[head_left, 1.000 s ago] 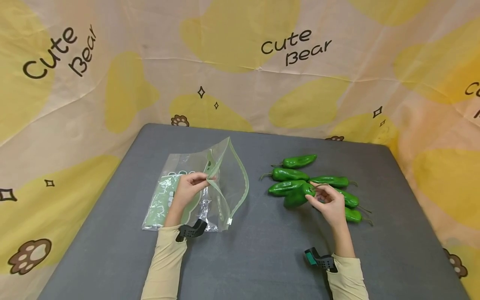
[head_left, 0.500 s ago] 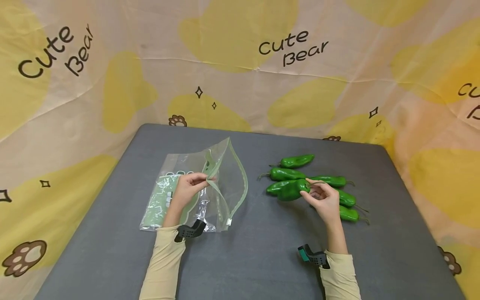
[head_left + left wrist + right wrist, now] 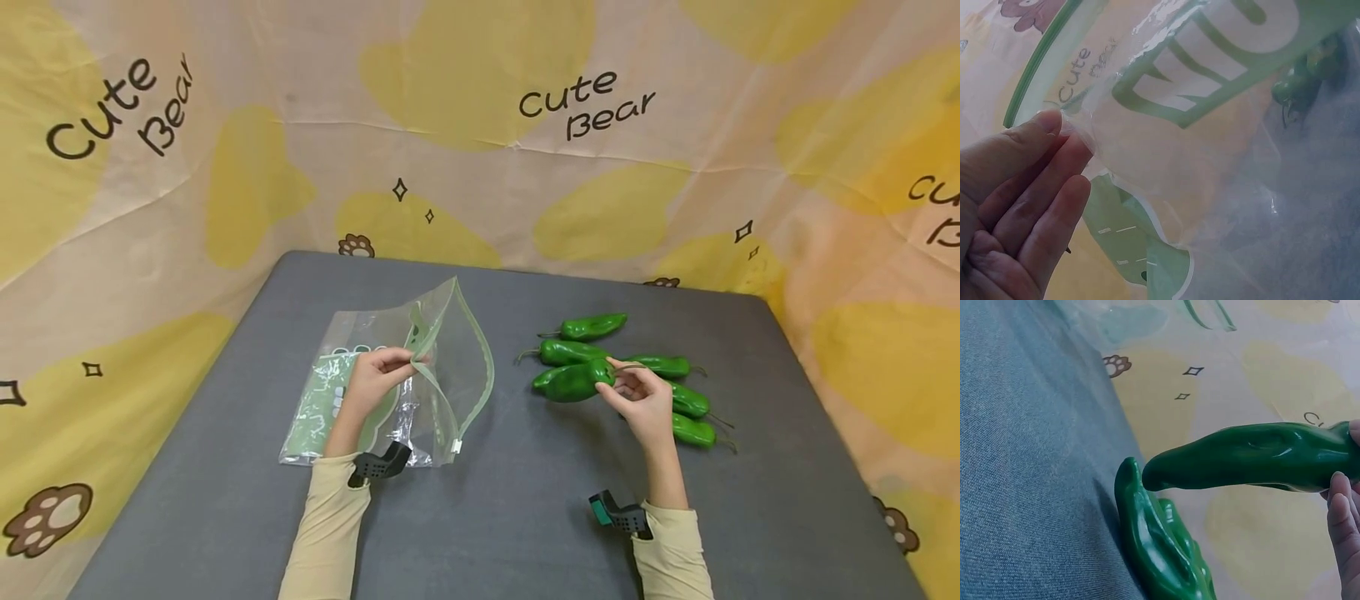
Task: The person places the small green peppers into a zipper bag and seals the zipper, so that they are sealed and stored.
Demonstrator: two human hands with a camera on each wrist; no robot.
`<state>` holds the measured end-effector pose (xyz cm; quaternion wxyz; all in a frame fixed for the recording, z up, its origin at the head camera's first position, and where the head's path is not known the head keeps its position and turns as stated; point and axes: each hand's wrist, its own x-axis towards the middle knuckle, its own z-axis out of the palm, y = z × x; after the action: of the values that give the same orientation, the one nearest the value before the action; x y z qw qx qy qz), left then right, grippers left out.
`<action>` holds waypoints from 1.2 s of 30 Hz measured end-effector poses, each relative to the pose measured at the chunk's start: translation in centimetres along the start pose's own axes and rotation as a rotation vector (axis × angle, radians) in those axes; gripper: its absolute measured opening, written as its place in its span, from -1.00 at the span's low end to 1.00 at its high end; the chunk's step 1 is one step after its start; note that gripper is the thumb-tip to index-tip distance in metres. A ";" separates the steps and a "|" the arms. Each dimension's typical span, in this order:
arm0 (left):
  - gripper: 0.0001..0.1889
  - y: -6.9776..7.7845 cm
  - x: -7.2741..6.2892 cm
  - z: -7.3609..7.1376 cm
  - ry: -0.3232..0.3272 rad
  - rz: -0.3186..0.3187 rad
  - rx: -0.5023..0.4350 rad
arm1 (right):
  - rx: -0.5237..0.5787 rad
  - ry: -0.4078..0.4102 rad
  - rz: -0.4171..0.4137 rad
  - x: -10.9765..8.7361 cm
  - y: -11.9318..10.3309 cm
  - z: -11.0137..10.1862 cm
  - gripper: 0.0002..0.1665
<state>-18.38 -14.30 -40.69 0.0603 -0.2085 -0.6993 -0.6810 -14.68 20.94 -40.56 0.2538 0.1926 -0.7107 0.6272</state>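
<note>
In the head view my left hand (image 3: pixel 378 379) pinches the rim of a clear zip bag (image 3: pixel 471 367) with green trim, lying on the left of the table. Its mouth gapes to the right. The left wrist view shows thumb and fingers on the bag's clear film (image 3: pixel 1185 162). My right hand (image 3: pixel 645 408) pinches a green pepper (image 3: pixel 577 383) at its stem end. That pepper (image 3: pixel 1254 456) is lifted and lies level, its tip pointing left. It hides most of another pepper behind it. Another pepper (image 3: pixel 1157 544) lies on the table below it in the right wrist view.
Several more green peppers lie behind and to the right of the held one, among them a back pepper (image 3: pixel 594 326) and a front-right pepper (image 3: pixel 693 432). A white slider (image 3: pixel 457 447) sits at the bag's near corner. Patterned cloth (image 3: pixel 450 125) walls the grey table (image 3: pixel 495 533).
My right hand has moved slightly left with the pepper, which has turned from hanging tilted to nearly level. The left hand still holds the bag's rim in the same place.
</note>
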 end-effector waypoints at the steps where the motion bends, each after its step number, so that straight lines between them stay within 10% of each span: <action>1: -0.91 0.0 0.0 0.0 0.000 -0.002 -0.001 | 0.008 0.002 0.001 0.0 0.0 0.0 -0.71; 15: -0.91 -2.1 0.1 -0.4 -0.013 -0.007 -0.010 | 0.147 0.044 0.116 -0.4 1.3 -0.9 -0.76; 36: -0.91 0.0 -0.2 -0.2 0.002 0.013 -0.010 | 0.246 0.078 0.154 1.2 0.7 2.4 -0.79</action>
<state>-18.27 -14.48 -40.77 0.0642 -0.2127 -0.6947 -0.6842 -16.27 18.72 -40.59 0.2066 0.1427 -0.6307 0.7342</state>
